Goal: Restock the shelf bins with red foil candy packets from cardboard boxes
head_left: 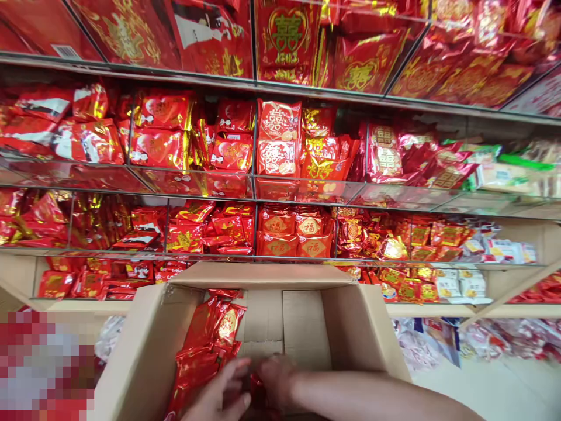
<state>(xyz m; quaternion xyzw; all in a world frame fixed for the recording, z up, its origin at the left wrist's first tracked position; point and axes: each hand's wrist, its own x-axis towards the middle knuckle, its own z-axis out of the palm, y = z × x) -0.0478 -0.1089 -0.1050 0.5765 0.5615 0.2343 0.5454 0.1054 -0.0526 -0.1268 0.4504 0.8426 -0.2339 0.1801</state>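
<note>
An open cardboard box point(302, 318) stands in front of me, with red and gold foil packets point(201, 345) stacked along its left side. My left hand point(225, 389) reaches into the box beside the stack, thumb and fingers apart and slightly blurred. Close to its right, my right hand point(278, 377) is low in the box with curled fingers. Part of a red packet point(258, 389) shows at those fingers, between the two hands; most of it is hidden. The bare bottom of the box shows beyond my hands.
Behind the box rise glass-fronted shelves point(307, 193) filled with red and gold packets. White packets point(460, 283) lie at the lower right of the shelving. Clear bags point(421, 345) lie under the shelves, above a pale tiled floor point(495, 386). A pixelated area covers the lower left.
</note>
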